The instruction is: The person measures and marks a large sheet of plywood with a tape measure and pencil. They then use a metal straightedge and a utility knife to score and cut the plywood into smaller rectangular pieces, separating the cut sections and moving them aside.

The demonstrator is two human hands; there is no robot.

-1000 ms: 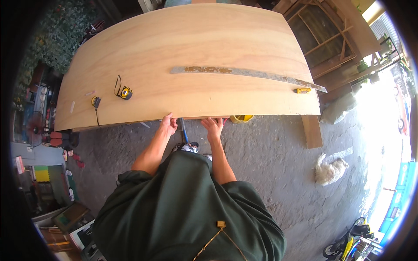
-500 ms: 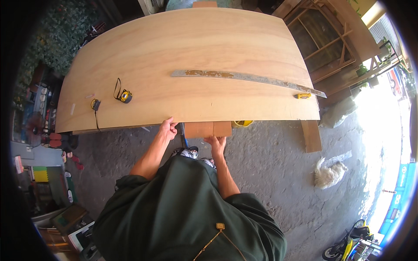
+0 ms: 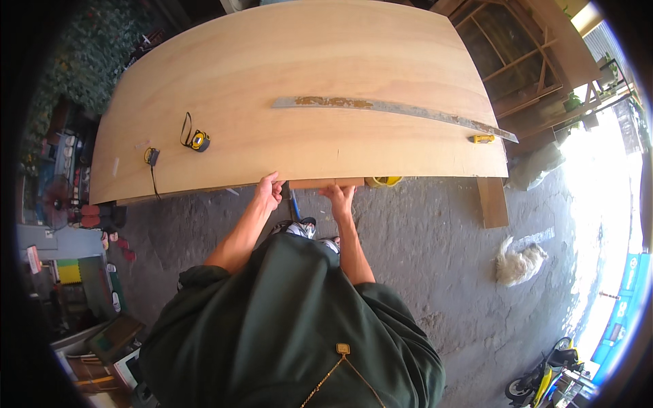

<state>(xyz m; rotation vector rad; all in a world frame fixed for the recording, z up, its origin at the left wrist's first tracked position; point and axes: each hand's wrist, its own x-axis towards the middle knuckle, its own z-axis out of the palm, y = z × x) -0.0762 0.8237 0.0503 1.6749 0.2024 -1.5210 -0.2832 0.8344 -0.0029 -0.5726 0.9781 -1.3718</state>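
Observation:
A large, pale plywood sheet (image 3: 306, 75) lies flat before me. My left hand (image 3: 270, 190) is closed on its near edge, thumb on top and the other fingers curled below. Beneath that edge a reddish-brown board (image 3: 309, 183) shows as a narrow strip, the rest hidden under the sheet. My right hand (image 3: 339, 199) is closed on the board's near edge, knuckles up by the plywood. On the sheet lie a long, rust-stained metal straightedge (image 3: 394, 107), a yellow-and-black tape measure (image 3: 199, 141), a smaller tape measure (image 3: 151, 157) and a small yellow tool (image 3: 481, 139).
A yellow bucket (image 3: 385, 181) sits partly under the sheet, right of my hands. Another brown board (image 3: 492, 204) juts out at the right. On the concrete floor (image 3: 422, 251) lies a shaggy white heap (image 3: 520, 262). A wooden frame (image 3: 507, 51) stands at the back right.
The reddish-brown board has slid away from me, farther under the plywood, and my right hand has moved forward with it. My left hand stays on the plywood edge. The view has shifted slightly.

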